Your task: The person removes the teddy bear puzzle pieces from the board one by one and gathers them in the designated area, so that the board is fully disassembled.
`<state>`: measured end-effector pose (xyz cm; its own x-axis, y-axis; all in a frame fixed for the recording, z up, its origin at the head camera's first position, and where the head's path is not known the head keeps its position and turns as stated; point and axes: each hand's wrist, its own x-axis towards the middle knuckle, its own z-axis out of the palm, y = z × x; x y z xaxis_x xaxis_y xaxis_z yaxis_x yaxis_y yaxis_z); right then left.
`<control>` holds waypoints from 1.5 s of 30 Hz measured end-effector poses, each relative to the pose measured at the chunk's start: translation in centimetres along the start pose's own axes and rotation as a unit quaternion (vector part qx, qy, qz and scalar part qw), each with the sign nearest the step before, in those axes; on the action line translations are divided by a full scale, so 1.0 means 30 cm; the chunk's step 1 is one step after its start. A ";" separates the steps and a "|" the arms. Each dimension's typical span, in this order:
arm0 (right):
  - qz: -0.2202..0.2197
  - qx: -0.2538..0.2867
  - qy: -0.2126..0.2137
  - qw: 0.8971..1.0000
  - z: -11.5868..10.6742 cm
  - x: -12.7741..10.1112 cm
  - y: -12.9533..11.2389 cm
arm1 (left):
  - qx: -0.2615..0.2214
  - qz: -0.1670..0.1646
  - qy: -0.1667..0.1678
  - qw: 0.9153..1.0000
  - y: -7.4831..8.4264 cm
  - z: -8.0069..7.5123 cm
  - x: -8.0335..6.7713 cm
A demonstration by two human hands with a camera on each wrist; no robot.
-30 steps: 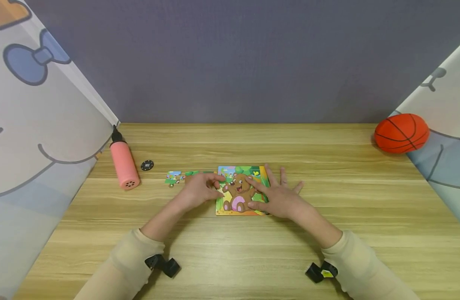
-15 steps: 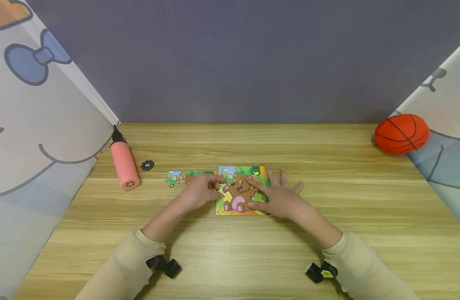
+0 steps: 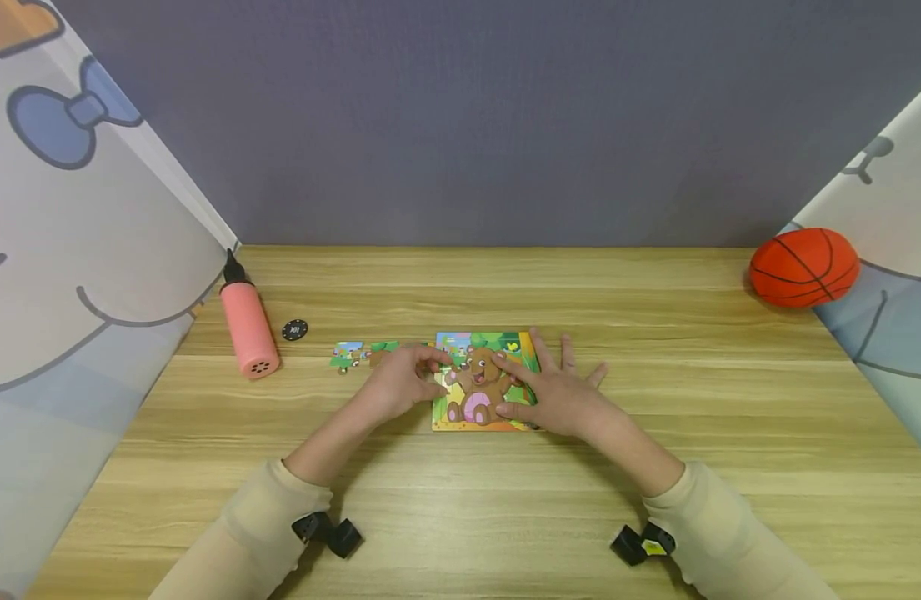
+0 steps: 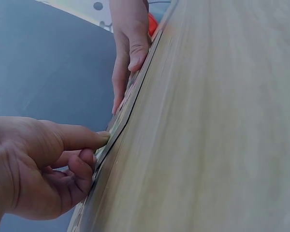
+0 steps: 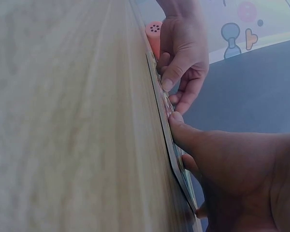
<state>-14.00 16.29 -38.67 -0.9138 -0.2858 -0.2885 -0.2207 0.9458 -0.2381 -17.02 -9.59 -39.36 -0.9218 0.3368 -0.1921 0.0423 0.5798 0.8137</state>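
Note:
A jigsaw puzzle (image 3: 477, 408) of a brown bear lies on the wooden table in a thin frame board. At its left edge is my left hand (image 3: 396, 382), thumb and index fingertips on either side of a puzzle piece (image 3: 442, 377), its other fingers curled. In the left wrist view the left thumb (image 4: 94, 139) touches the puzzle's surface. My right hand (image 3: 568, 396) rests over the right side with fingers spread, the thumb and index finger on the picture. Loose puzzle pieces (image 3: 347, 353) lie left of the board, partly hidden behind the left hand.
A pink hand pump (image 3: 250, 329) with a black nozzle lies at the left, beside a round black chip (image 3: 294, 330). A red ball (image 3: 804, 267) with black lines sits at the far right. A grey partition (image 3: 498, 125) stands along the table's back edge.
Both hands stay almost still on the puzzle. The left hand's fingertips shift only very slightly; the loose pieces and other things have not moved.

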 end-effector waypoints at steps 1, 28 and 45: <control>0.000 0.000 0.000 1.000 0.000 0.001 0.000 | 0.002 -0.001 0.004 1.000 0.000 0.000 -0.001; -0.004 -0.001 -0.003 1.000 0.001 0.008 0.004 | 0.017 0.008 0.039 0.999 0.003 0.005 0.002; -0.004 -0.003 -0.002 1.000 0.002 0.012 0.003 | -0.019 0.008 0.019 1.000 0.004 0.007 0.001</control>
<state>-14.33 16.25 -38.85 -0.9107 -0.2936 -0.2906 -0.2297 0.9446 -0.2347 -16.95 -9.35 -39.39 -0.9352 0.3167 -0.1585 0.0428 0.5454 0.8371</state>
